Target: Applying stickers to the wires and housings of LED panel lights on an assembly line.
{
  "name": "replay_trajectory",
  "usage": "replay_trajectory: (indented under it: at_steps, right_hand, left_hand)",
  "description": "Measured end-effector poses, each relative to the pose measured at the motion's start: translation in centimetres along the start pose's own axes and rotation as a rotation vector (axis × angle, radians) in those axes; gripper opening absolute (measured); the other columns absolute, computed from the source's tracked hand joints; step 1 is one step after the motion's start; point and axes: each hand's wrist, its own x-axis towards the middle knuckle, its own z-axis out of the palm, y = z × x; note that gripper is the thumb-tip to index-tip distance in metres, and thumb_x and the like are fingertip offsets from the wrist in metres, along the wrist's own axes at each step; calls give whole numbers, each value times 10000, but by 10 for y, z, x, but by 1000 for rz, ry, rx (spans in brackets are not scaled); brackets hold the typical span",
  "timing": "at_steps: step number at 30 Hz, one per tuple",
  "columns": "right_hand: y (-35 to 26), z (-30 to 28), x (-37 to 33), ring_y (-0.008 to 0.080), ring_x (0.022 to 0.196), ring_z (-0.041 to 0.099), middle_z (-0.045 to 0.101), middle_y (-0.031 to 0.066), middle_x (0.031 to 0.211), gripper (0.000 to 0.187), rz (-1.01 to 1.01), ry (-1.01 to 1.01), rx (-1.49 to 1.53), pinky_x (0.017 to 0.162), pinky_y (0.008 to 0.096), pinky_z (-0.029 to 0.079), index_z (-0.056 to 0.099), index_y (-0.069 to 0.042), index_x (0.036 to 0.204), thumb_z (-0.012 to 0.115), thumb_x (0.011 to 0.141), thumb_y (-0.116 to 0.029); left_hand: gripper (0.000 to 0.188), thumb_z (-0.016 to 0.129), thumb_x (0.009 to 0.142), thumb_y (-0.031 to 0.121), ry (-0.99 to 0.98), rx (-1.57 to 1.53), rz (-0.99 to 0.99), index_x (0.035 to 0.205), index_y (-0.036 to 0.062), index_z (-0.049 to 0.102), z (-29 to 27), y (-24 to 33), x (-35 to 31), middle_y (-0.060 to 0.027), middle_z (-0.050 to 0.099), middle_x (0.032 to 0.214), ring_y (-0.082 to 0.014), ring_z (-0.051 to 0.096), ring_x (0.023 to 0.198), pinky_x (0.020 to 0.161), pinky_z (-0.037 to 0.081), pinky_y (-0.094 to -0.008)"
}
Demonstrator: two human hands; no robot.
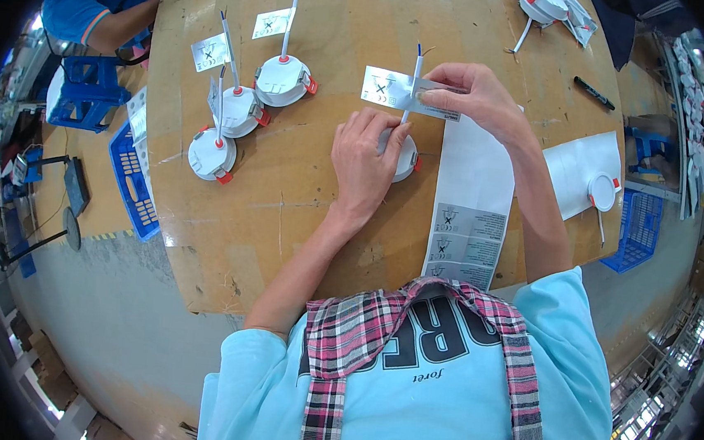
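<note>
My left hand (363,156) is closed around a round white downlight (408,160) that sits on the table. Its white cable (419,66) stands up, with thin bare wire ends at the top. Between thumb and fingers, my right hand (481,99) pinches a silver printed label (387,88) against that cable. The label sticks out to both sides of the cable. Close to my right forearm lies a long white backing strip (476,168), with several silver labels (468,233) on its near end.
Left on the cardboard-covered table (285,223) stand several downlights (281,82) with labelled cables. At right lie a black marker (593,93), a white sheet (575,167) and a small round light (601,192). More lights (544,3) lie far right. A person's arm (123,28) reaches in far left.
</note>
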Motion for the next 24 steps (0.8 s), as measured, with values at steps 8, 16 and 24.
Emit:
replay_trajectory:
  at_steps: [8, 16, 24]
  right_hand:
    - [3, 2, 0, 97, 791, 576, 643, 32, 835, 376, -19, -38, -94, 702, 244, 455, 679, 31, 1014, 733, 783, -260]
    - [9, 1, 2, 133, 844, 580, 653, 61, 900, 397, -142, 31, -127, 768, 273, 457, 682, 7, 1016, 707, 820, -337]
    - [-6, 2, 5, 112, 880, 565, 639, 40, 888, 355, -211, 28, -187, 787, 278, 438, 678, 11, 961, 680, 848, -325]
  left_hand:
    - [155, 681, 846, 185, -11, -58, 9, 828, 31, 669, -1, -2, 1, -72, 628, 808, -245, 572, 775, 721, 399, -355]
    - [142, 693, 835, 173, -40, -76, 11, 842, 32, 681, -2, -4, 3, -65, 649, 841, -233, 586, 791, 729, 400, -347]
    - [145, 694, 832, 174, -74, -68, 5, 851, 30, 688, -4, -3, 4, -62, 654, 844, -232, 593, 804, 751, 405, -346]
